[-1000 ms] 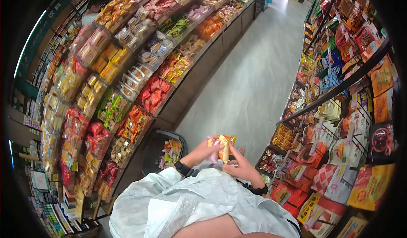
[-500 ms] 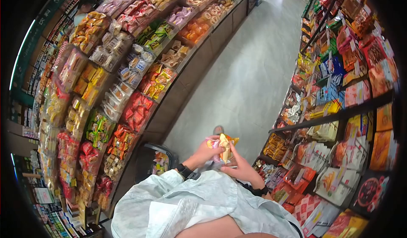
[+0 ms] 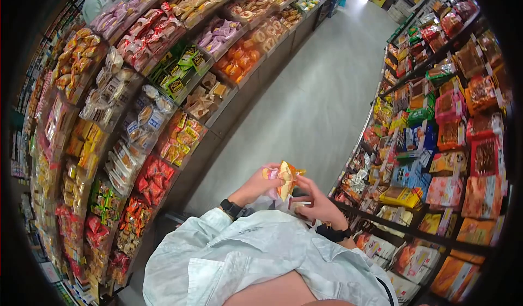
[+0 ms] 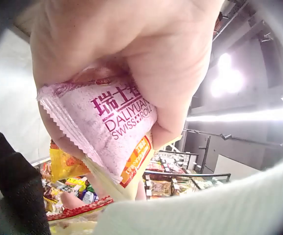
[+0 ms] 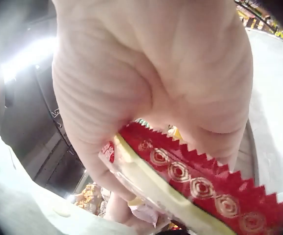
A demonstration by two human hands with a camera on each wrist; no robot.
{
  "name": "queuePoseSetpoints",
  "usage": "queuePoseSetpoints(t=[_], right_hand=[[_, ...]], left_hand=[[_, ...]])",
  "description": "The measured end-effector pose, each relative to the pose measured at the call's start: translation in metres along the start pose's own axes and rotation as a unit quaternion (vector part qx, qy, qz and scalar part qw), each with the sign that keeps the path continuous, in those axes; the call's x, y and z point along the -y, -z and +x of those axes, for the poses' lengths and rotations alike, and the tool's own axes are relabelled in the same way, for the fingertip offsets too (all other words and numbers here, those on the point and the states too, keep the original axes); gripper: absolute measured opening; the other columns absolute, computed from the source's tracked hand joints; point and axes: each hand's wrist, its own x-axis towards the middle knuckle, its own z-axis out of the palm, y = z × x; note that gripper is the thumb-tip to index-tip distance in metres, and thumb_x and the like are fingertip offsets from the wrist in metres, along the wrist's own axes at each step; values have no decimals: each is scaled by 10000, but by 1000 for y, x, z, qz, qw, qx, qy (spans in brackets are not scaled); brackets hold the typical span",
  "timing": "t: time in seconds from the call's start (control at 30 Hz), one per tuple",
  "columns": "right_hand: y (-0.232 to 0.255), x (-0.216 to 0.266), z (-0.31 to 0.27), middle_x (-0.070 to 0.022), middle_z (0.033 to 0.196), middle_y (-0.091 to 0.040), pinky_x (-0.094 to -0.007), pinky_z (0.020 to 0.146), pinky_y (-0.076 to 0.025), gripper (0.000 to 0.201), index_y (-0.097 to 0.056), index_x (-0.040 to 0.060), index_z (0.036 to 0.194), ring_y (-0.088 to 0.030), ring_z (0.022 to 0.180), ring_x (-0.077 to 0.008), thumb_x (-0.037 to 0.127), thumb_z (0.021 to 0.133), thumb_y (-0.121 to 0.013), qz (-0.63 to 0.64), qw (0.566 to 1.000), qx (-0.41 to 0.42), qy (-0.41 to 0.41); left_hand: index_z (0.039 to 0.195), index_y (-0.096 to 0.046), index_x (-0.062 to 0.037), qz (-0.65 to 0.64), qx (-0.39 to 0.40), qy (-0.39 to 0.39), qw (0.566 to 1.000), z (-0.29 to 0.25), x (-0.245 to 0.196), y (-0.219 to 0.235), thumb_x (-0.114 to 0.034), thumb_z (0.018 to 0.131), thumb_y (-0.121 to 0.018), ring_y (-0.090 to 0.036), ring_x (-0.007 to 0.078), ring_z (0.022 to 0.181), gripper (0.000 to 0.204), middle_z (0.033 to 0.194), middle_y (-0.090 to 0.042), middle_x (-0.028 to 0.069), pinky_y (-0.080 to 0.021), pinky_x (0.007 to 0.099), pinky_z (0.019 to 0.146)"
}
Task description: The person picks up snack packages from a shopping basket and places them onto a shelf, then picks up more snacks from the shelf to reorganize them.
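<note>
My left hand (image 3: 256, 187) grips a bunch of wrapped snacks in front of my waist. Among them, a pink Swiss roll packet (image 4: 117, 117) with printed lettering lies against the palm in the left wrist view. A cream-yellow packet (image 3: 285, 181) stands upright beside the thumb, and an orange packet (image 4: 65, 164) pokes out behind. My right hand (image 3: 321, 205) is close on the right, its fingers curled round a clear-and-cream packet (image 5: 166, 196) with a red saw-toothed edge. The far ends of its fingers are hidden in the right wrist view.
On the left, a tiered snack shelf (image 3: 210, 122) curves along the grey aisle floor (image 3: 272, 104). A rack of hanging bags (image 3: 414, 178) with dark rails runs close on the right. Another person (image 3: 95, 4) stands beyond the left shelf.
The right hand has drawn slightly away from the left hand's packets, and a red-edged packet now shows in it. The shelves have shifted in view, and the dark basket has mostly dropped from sight.
</note>
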Motion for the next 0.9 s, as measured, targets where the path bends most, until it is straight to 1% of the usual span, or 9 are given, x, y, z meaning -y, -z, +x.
queuePoseSetpoints(t=[0.07, 0.1, 0.23, 0.33, 0.47, 0.5, 0.63, 0.73, 0.9], right_hand=[[24, 15, 26, -172, 1615, -367, -378, 978, -574, 773, -300, 109, 1565, -615, 1290, -269, -11, 889, -656, -2, 1000, -16, -8], [37, 10, 40, -165, 1560, -444, -366, 941, -579, 666, -378, 94, 1493, -645, 1229, -249, 0, 892, -650, -1, 999, -33, 2], [101, 12, 95, -144, 1392, -586, -340, 904, -566, 577, -459, 72, 1447, -666, 1078, -189, 67, 909, -670, -34, 998, -53, -7], [158, 36, 133, -92, 1305, -643, -335, 913, -551, 562, -478, 64, 1437, -648, 1109, -174, 55, 911, -675, 2, 998, -35, -60], [243, 74, 189, -94, 1224, -662, -329, 888, -563, 542, -531, 68, 1397, -665, 1028, -180, 134, 899, -735, -49, 997, -42, -41], [262, 85, 201, -78, 1140, -686, -314, 852, -558, 510, -573, 71, 1361, -664, 994, -160, 175, 893, -749, -30, 998, -48, -37], [337, 125, 247, -51, 918, -714, -303, 730, -538, 378, -676, 102, 1247, -659, 841, -127, 265, 916, -756, -188, 980, -46, -45], [383, 152, 286, -46, 842, -712, -298, 694, -533, 335, -703, 84, 1191, -654, 764, -122, 270, 918, -759, -236, 962, -9, -140], [434, 179, 369, -42, 811, -687, -304, 651, -526, 294, -693, 29, 1101, -638, 732, -115, 245, 912, -754, -199, 973, -112, -27]], left_hand=[[1374, -523, -12, -17, -14, -9, 1000, 23, -17, 9, -82, 889, -739, -664, 135, 1032, 536, 1178, -672, 60, -557, 295, 879], [1376, -524, -13, -20, -16, -12, 1000, 36, -21, 15, -79, 891, -738, -665, 138, 1039, 534, 1184, -672, 61, -557, 297, 886], [1383, -523, -9, -34, -58, -5, 998, 91, -53, 27, -62, 894, -734, -669, 150, 1063, 535, 1214, -668, 72, -560, 301, 912], [1390, -521, -10, -58, -94, -24, 994, 144, -76, 39, -51, 892, -735, -670, 158, 1077, 544, 1227, -665, 74, -559, 309, 932], [1400, -481, -28, -90, -129, 8, 988, 209, -127, 43, -8, 892, -709, -675, 195, 1102, 557, 1240, -651, 91, -572, 349, 961], [1386, -489, -34, -89, -139, 12, 986, 223, -142, 43, -19, 897, -714, -674, 197, 1106, 538, 1235, -650, 89, -571, 352, 967], [1344, -542, -33, -120, -171, -25, 978, 275, -209, 31, -46, 928, -702, -669, 169, 1092, 446, 1225, -667, 63, -554, 327, 955], [1349, -538, -36, -126, -178, -38, 975, 313, -240, 36, -45, 930, -700, -664, 166, 1103, 450, 1229, -666, 60, -554, 328, 953], [1374, -538, -27, -151, -216, -69, 962, 374, -259, 71, -43, 926, -701, -670, 168, 1088, 478, 1230, -671, 65, -553, 331, 953]])
